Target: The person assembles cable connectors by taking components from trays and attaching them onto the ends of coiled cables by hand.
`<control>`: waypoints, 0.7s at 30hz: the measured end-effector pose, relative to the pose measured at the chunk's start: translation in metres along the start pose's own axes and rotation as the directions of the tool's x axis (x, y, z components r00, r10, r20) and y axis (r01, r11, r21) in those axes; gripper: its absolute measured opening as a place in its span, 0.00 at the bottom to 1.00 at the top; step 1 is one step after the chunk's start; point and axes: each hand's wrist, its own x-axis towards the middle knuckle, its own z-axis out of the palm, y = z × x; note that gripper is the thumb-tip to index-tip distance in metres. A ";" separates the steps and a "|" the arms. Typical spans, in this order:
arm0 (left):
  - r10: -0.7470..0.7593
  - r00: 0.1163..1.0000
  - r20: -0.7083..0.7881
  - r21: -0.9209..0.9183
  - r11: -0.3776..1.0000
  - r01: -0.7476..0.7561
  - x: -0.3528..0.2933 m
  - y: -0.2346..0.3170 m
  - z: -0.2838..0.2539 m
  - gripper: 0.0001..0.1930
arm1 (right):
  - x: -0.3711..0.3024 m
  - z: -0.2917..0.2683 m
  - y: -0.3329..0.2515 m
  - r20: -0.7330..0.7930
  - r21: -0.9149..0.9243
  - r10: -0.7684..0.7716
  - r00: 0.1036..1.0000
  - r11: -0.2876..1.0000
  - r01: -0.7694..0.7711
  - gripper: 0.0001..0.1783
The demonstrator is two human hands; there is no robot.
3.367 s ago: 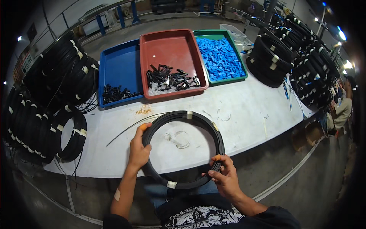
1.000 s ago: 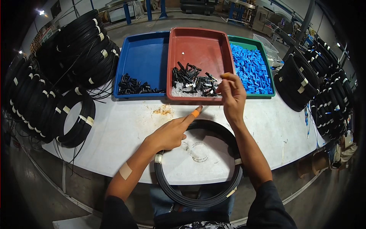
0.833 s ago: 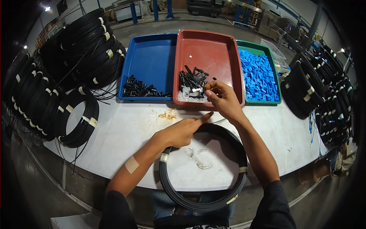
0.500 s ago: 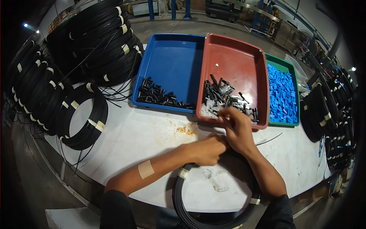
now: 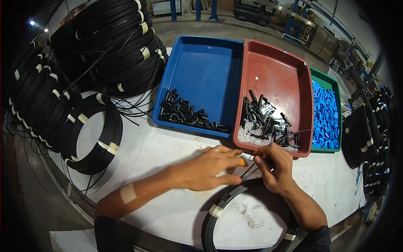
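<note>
A coil of thin black cable (image 5: 208,224), bound with pale tape, lies at the table's near side between my forearms. My right hand (image 5: 276,168) pinches the cable's loose end above the coil; a length of it curves out to the right past the fingers. Left of it, my left hand (image 5: 210,170) is open, with its fingers spread and pointing toward the cable. A ring and an orange fingertip covering show on it. Just beyond my hands is a red tray (image 5: 279,71) with black connector pieces (image 5: 252,112) and small clear plastic pieces (image 5: 247,135).
A blue tray (image 5: 205,71) with black connector parts (image 5: 180,112) stands to the left of the red one. On the right, a green tray (image 5: 340,117) holds many blue pieces (image 5: 325,113). Cable coils (image 5: 113,54) are stacked at left, and more coils (image 5: 357,134) stand at right.
My hands have come apart: the left moved left and opened, while the right drew back from the red tray to the cable. The view has shifted, so the trays sit farther right.
</note>
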 end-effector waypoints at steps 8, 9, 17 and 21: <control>0.047 0.875 -0.483 0.391 0.905 0.167 -0.021 -0.042 -0.068 0.08 | 0.002 0.002 -0.001 0.006 0.040 0.032 0.999 0.999 -0.032 0.08; 0.045 0.876 -0.481 0.396 0.902 0.171 -0.021 -0.054 -0.073 0.08 | 0.003 0.002 -0.002 0.008 0.045 0.033 0.999 0.998 -0.033 0.08; 0.103 0.946 -0.306 0.559 0.824 0.092 0.006 -0.088 -0.079 0.10 | 0.002 0.004 0.001 0.026 0.058 0.030 0.999 0.998 -0.032 0.09; 0.092 0.964 -0.250 0.624 0.777 0.088 0.014 -0.091 -0.083 0.08 | 0.001 0.004 0.001 0.057 0.070 0.063 0.996 0.995 -0.067 0.08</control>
